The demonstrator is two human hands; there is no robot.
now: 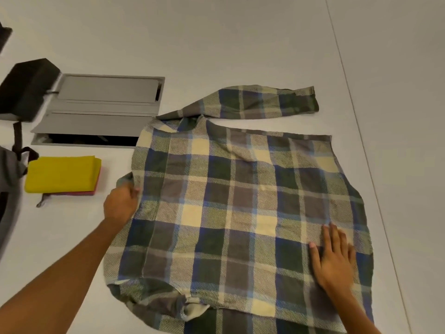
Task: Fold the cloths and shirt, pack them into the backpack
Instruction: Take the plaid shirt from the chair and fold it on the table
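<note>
Shirt (240,208) first: the plaid one lies spread flat across the middle of the table (240,44), back side up as far as you can tell, with one sleeve stretched out toward the far edge and the other bunched near your body at the near edge. Your left hand (120,206) pinches the shirt's left side edge, fingers curled round a small fold of fabric. Your right hand (334,259) lies flat, fingers straight, pressing the cloth down near its right side and holding nothing.

By the look of it, the cloths are done: a neat folded stack (62,174), yellow on top with red and pink edges showing beneath, sits toward the table's left edge, just beside the grey backpack (9,189), which is only partly in view. The open cable hatch (96,109) lies beyond the stack.

Left to do, you judge: fold the shirt's sides and sleeves in, double it over, then put shirt and stack into the backpack. Nothing appears packed yet, though the bag's inside is hidden.
</note>
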